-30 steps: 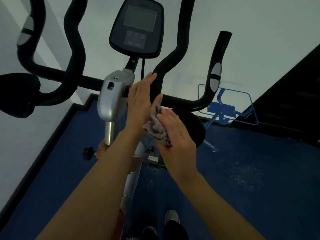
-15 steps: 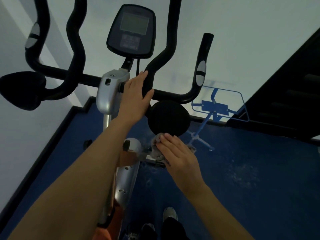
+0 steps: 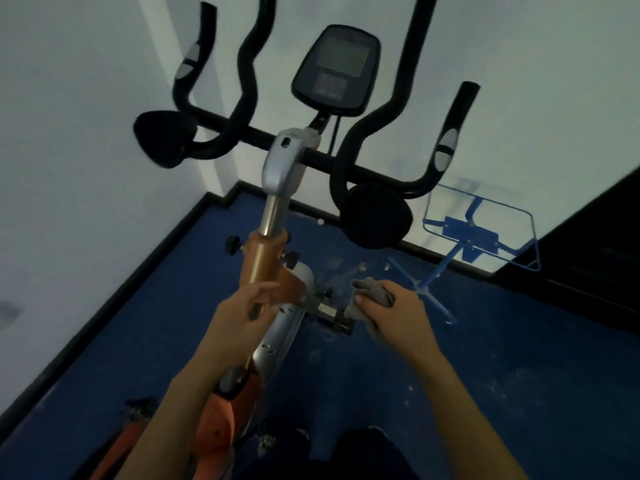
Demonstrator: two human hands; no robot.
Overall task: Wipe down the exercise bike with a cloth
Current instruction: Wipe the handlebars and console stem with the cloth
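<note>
The exercise bike (image 3: 282, 168) stands in front of me with black handlebars (image 3: 374, 168), a dark console (image 3: 334, 69) and an orange and silver frame. My left hand (image 3: 242, 313) reaches onto the orange frame post (image 3: 263, 261), fingers around its lower part. My right hand (image 3: 394, 313) grips a crumpled grey cloth (image 3: 372, 292) to the right of the frame, beside a small bracket. A round black pad (image 3: 375, 220) hangs above the cloth.
A blue wire stand (image 3: 478, 233) leans at the wall on the right. A white wall runs along the left, a dark wall along the right. The floor (image 3: 502, 358) is blue and scuffed. My shoes show at the bottom edge.
My left hand has left the handlebar and dropped to the orange frame post. My right hand with the cloth has moved down from the handlebar and pad to the frame's right side.
</note>
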